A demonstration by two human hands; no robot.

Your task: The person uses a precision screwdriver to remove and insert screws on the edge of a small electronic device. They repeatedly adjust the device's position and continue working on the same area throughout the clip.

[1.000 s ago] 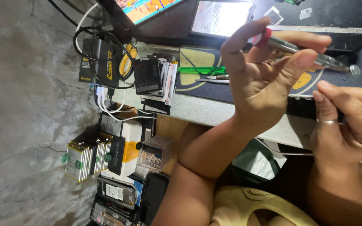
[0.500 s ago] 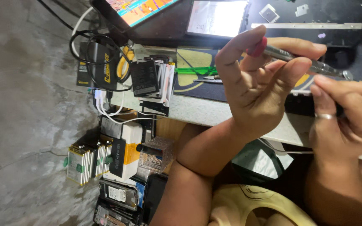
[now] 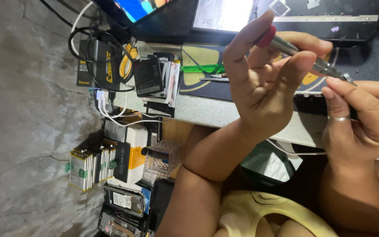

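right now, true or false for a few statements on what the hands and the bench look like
1. The left hand holds a screwdriver with a red cap, index fingertip resting on the cap. True.
2. A ring sits on a finger of the left hand. False: the ring is on the right hand.
3. A green tool lies on the dark mat on the table. True.
4. The right hand is far from the screwdriver, down at the person's lap. False: its fingers are up at the screwdriver's tip.
5. The black box at the table's end has nothing on it. False: black cable loops over it.
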